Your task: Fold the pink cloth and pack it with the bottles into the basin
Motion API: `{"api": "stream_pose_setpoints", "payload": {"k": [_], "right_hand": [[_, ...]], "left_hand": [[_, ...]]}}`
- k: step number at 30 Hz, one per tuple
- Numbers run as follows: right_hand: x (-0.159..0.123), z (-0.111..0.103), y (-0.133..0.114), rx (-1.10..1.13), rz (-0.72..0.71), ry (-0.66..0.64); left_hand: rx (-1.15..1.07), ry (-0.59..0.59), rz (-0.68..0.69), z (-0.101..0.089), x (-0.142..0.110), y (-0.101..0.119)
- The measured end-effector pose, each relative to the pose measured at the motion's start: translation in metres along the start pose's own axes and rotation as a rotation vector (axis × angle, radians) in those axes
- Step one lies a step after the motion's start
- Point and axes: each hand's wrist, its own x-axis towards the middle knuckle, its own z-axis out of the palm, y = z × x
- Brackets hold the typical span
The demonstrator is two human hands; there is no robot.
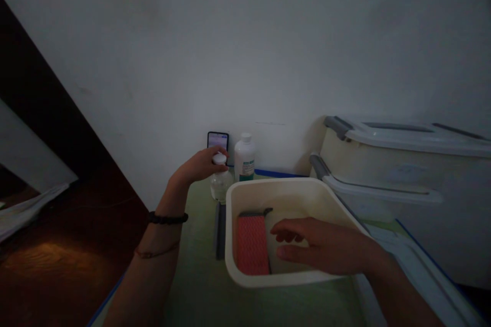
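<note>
My left hand (203, 163) has its fingers closed around the white cap of a small clear bottle (220, 186), which stands on the green table covering left of a cream basin (276, 280). Over the basin hovers my right hand (314, 245), fingers slightly curled, thumb apart, nothing held. A red textured cloth-like pad (252, 245) with a dark edge and a small dark loop lies inside the basin, just left of my right fingertips. Beside the clear bottle is a taller white bottle (244, 158) with a green-and-white label.
A phone (218, 139) with a lit screen leans on the wall behind my left hand. A dark grey flat strip (220, 232) lies along the basin's left side. Stacked lidded storage boxes (391, 163) with grey handles stand at the right, against the wall.
</note>
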Motion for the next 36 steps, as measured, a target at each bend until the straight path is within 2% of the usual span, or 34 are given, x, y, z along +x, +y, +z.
{"api": "stream_pose_setpoints", "payload": {"k": [2,5,10,13,18,26,36], "right_hand": [[0.000,0.000,0.000,-0.005,0.009,0.005],[0.001,0.002,0.001,-0.018,0.057,0.034],[0.003,0.011,-0.007,-0.071,0.146,0.138],[0.000,0.020,-0.024,-0.077,0.111,0.197],[-0.012,0.027,-0.042,-0.088,0.040,0.172],[-0.003,0.018,-0.012,-0.171,0.209,0.187],[-0.001,0.016,-0.003,-0.214,0.304,0.281]], "left_hand": [[0.033,-0.032,-0.001,-0.001,-0.001,0.002],[0.076,-0.021,0.004,-0.001,-0.001,0.011],[0.071,0.200,0.138,0.009,0.004,0.028],[-0.004,0.221,0.227,0.016,0.008,0.030],[0.022,0.268,0.264,0.020,0.014,0.025],[0.122,0.237,0.258,0.022,0.012,0.031],[0.064,0.234,0.274,0.025,0.016,0.023]]}}
